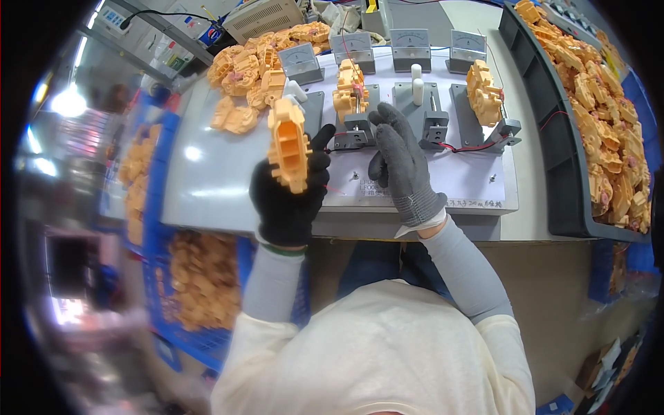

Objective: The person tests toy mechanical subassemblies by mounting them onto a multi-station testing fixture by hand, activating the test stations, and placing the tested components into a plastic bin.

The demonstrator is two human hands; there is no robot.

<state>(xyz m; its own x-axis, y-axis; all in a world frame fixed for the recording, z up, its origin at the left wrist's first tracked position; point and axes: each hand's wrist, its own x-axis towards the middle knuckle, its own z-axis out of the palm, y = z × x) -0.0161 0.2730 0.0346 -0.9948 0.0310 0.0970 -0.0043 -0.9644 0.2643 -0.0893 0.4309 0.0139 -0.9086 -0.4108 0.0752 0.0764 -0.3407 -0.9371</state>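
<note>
My left hand point(289, 200), in a black glove, grips an orange plastic housing point(289, 146) that stands upright with its hollow, ribbed side toward me. My right hand point(402, 162), in a grey glove, holds nothing; its fingers stretch forward beside a metal clamp fixture point(357, 131). An orange molded part point(348, 90) sits on that fixture. To its right, a fixture with white posts point(417, 86) bears no part. Another orange part point(484, 93) is mounted on the far-right fixture. Behind the left-hand housing, a white peg point(296, 91) shows on the leftmost fixture.
Analog meters point(411, 50) line the back of the white board. Loose orange parts point(259, 66) are heaped at the back left. A dark grey bin point(553, 152) full of them stands right. Blue crates point(158, 187) flank the table's left side. Red wires point(477, 146) run by the fixtures.
</note>
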